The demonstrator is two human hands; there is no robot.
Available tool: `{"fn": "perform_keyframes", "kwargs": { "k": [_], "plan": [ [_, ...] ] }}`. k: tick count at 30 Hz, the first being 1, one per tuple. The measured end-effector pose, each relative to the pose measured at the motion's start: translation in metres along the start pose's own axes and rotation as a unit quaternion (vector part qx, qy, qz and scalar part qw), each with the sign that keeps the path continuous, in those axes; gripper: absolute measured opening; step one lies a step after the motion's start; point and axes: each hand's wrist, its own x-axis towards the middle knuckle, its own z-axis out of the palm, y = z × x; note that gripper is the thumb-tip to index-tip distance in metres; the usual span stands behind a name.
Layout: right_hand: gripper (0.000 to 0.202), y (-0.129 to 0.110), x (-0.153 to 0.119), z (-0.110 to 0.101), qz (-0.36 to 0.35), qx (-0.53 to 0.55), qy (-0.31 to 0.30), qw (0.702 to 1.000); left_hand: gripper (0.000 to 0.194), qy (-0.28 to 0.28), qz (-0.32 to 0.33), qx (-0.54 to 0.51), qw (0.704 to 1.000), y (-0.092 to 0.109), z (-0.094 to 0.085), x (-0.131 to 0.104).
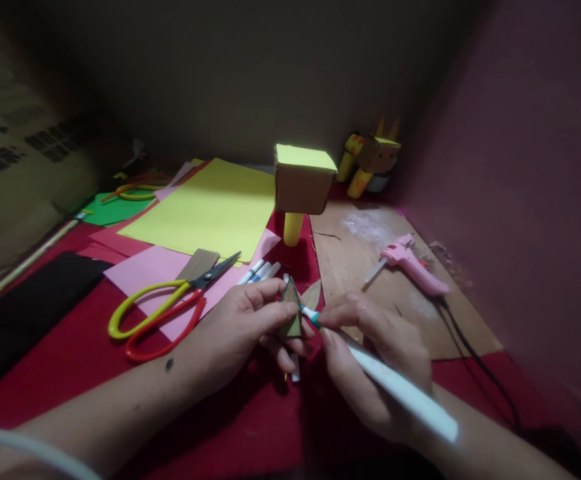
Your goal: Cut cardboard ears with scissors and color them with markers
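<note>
Between the thumb and fingers of my left hand (pixel 265 320) is a small triangular cardboard piece (pixel 292 323) with dark green edges. My right hand (pixel 378 353) grips a white felt-tip marker (pixel 395 383) with a teal collar, and its tip meets the piece's right edge. Just behind my fingers lies a leaf-shaped cardboard piece (pixel 312 293). Several more markers (pixel 260 272) rest beyond my left hand. Left of it, scissors (pixel 190 293) with yellow and red handles lie spread apart on pink paper (pixel 140 273).
Yellow sheets (pixel 205 207) cover the back left. A cardboard box on a yellow tube (pixel 303 183) stands at the back centre. Right of it are a brown board (pixel 340 247), a pink glue gun (pixel 413 263) with a black cord and a cardboard animal figure (pixel 378 157). Black material (pixel 35 307) lies left.
</note>
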Motion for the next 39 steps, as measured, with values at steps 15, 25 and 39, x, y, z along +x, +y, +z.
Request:
{"fn": "perform_keyframes", "kwargs": {
  "k": [15,25,39],
  "plan": [
    [0.011,0.0009,-0.0009,0.0015,0.017,-0.014,-0.010,1.000,0.015,-0.008,0.018,0.002,1.000,-0.0008,-0.0003,0.0005],
    [0.012,-0.0023,0.0039,-0.0002,0.001,-0.035,-0.015,0.999,0.014,-0.020,0.033,-0.018,0.999,-0.0028,-0.0007,0.0019],
    [0.008,-0.0010,0.0027,-0.0017,0.002,-0.038,-0.026,0.999,0.012,-0.015,0.025,-0.018,0.999,-0.0065,-0.0030,0.0031]
  ]
}}
